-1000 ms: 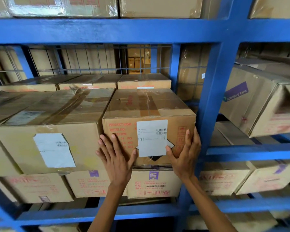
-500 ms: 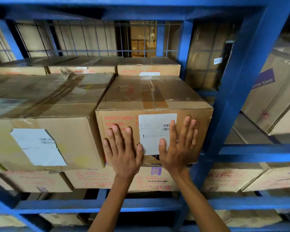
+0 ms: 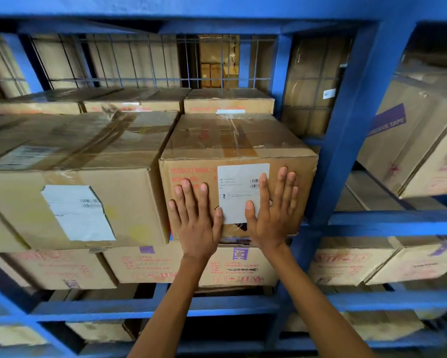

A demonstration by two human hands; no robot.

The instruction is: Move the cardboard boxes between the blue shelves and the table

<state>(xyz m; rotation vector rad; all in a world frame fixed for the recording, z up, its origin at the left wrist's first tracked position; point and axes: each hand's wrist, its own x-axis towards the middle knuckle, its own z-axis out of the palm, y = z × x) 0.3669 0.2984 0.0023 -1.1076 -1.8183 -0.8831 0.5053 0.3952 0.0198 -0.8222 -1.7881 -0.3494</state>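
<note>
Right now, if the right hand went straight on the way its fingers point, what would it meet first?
The right hand lies flat on the labelled cardboard box, fingers pointing up its front. It would first reach the box's top edge, then probably open space.

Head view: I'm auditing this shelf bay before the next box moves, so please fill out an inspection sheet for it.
Surface: blue metal shelf rack, bay stacked with boxes two layers high.
Job's things: brown cardboard box with white barcode label, upper layer, at the bay's right end.
Clutter: nothing seen.
Grippers: left hand and right hand flat on that box's front, fingers straight.
Cables: nothing seen.
Surroundings: wire mesh back panel; tilted cardboard box with purple label in the right bay.
</note>
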